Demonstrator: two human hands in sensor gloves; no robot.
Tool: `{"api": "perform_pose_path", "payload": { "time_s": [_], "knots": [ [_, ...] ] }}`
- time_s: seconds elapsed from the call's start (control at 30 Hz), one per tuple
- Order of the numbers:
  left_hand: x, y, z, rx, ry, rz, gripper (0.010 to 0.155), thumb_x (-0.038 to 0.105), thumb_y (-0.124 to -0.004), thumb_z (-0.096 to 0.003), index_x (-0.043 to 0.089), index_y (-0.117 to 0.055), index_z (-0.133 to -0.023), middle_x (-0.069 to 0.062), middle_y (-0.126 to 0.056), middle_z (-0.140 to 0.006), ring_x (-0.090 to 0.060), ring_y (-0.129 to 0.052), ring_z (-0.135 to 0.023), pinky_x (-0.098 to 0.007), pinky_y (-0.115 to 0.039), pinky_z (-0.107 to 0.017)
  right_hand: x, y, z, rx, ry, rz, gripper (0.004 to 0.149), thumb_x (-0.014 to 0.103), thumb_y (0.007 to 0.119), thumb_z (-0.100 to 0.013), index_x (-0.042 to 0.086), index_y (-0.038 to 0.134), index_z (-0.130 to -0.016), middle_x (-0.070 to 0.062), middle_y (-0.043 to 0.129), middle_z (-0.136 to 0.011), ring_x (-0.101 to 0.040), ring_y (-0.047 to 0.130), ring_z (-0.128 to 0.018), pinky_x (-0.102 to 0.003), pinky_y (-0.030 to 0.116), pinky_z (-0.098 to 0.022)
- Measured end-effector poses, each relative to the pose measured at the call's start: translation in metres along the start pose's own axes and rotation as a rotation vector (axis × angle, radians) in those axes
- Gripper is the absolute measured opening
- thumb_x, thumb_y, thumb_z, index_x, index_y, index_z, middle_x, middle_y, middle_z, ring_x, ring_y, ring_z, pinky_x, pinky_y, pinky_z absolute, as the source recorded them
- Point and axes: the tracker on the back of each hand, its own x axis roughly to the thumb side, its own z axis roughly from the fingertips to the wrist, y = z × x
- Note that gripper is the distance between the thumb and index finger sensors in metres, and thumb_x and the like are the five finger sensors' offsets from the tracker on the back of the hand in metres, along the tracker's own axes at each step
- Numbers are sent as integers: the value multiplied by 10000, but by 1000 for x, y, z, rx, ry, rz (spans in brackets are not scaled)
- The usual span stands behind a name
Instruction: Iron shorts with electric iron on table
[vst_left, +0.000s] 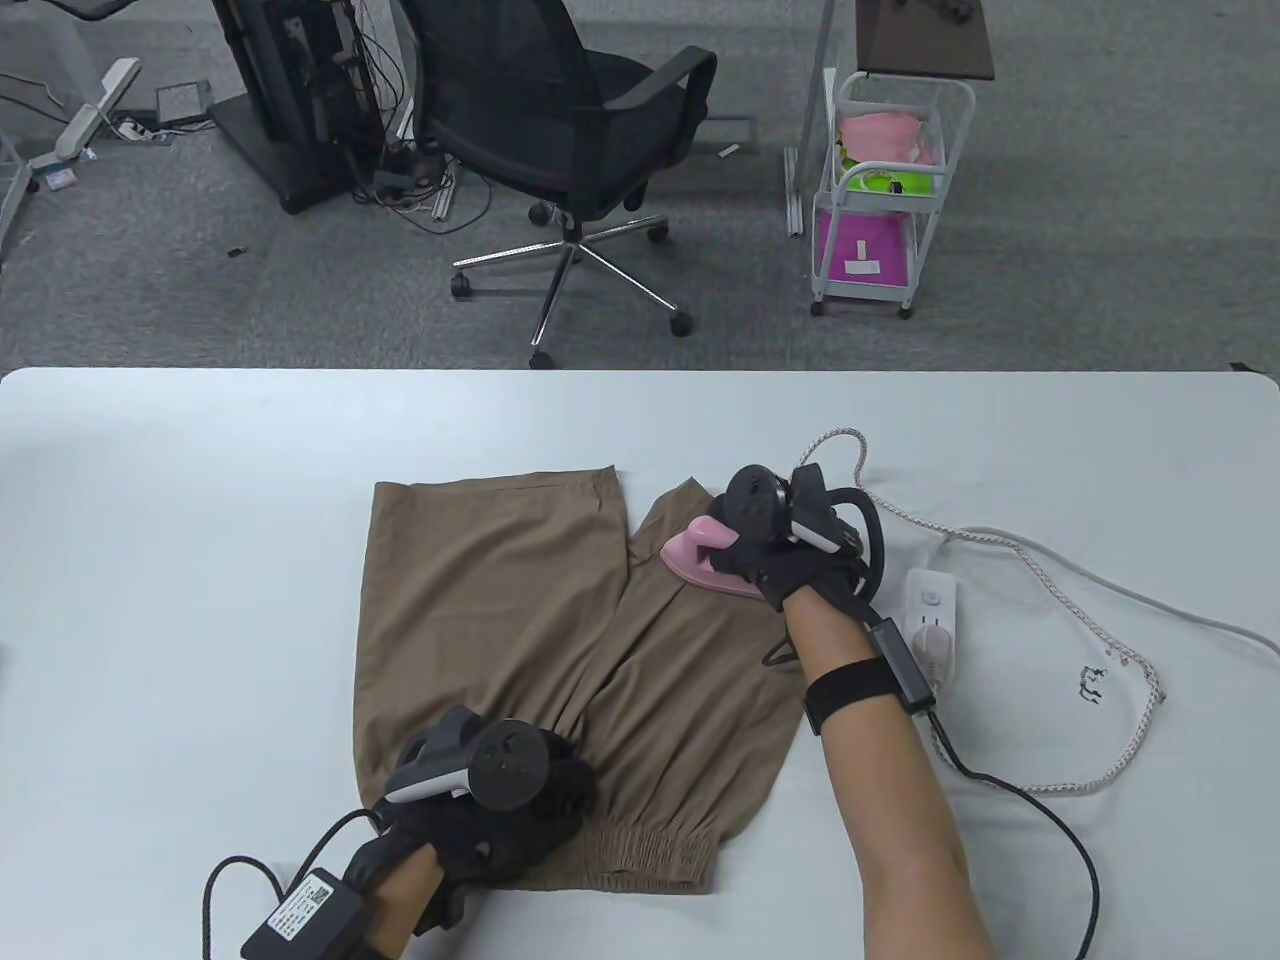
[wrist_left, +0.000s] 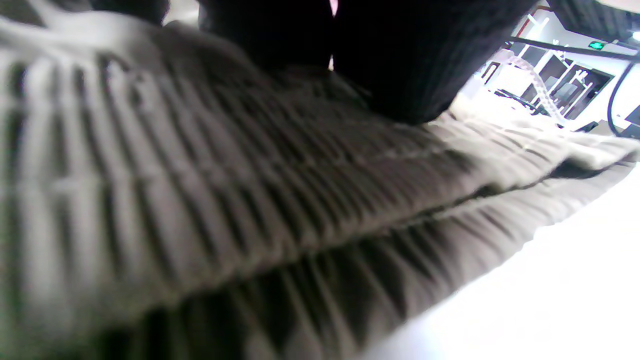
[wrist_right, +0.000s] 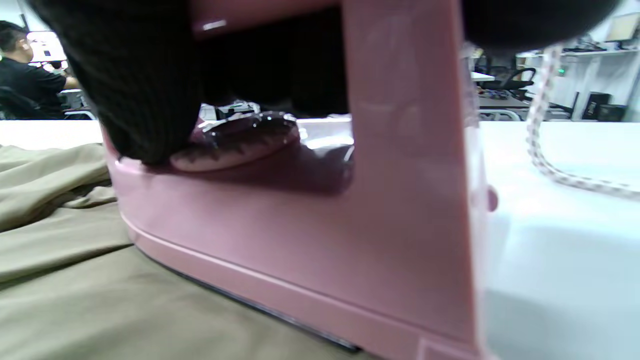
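From the table view I'm losing the right hand (vst_left: 775, 540) fingers — the tracker is covering them, and the hand is hiding most of the iron (vst_left: 700, 555) handle. The left hand (vst_left: 480, 800) fingers are vanishing under its tracker too. In the left wrist view the waistband (wrist_left: 250, 200) is smearing into blur. The right wrist view is cropping the iron's top and rear — its soleplate is hidden against the shorts (wrist_right: 60, 280).

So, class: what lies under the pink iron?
The brown shorts lie under the iron, which the right hand grips. Its soleplate and the cloth beneath are hidden; the table is under the shorts.
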Motion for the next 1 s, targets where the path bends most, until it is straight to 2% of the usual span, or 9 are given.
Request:
{"api": "perform_pose_path", "payload": {
  "time_s": [0.17,0.33,0.8,1.0],
  "knots": [
    [0,0,0,-1,0,1,571,457,-819,-513,371,-624,-1042,55,-558,-1094,-243,-592,-965,-632,-456,-766,-10,4,7,-36,17,-69,533,531,974,-441,400,789,-923,104,891,-742,-172,968,-507,-516,815,-302],
    [0,0,-1,0,1,3,569,456,-818,-513,373,-625,-1041,55,-559,-1093,-243,-593,-964,-632,-456,-765,2,7,5,-72,4,-155,538,527,976,-442,393,786,-927,98,888,-743,-177,965,-505,-518,811,-299],
    [0,0,-1,1,3,1,568,457,-815,-514,373,-622,-1041,56,-557,-1093,-240,-592,-965,-630,-457,-766,110,16,-18,-46,-164,-139,553,536,965,-454,394,762,-948,101,878,-756,-172,962,-510,-509,813,-296],
    [1,0,-1,3,7,-5,566,457,-815,-514,377,-622,-1040,55,-559,-1092,-239,-595,-963,-627,-461,-765,136,21,-19,-17,-208,-73,552,545,964,-457,393,766,-949,103,884,-746,-159,968,-489,-494,819,-275]
  ]
}}
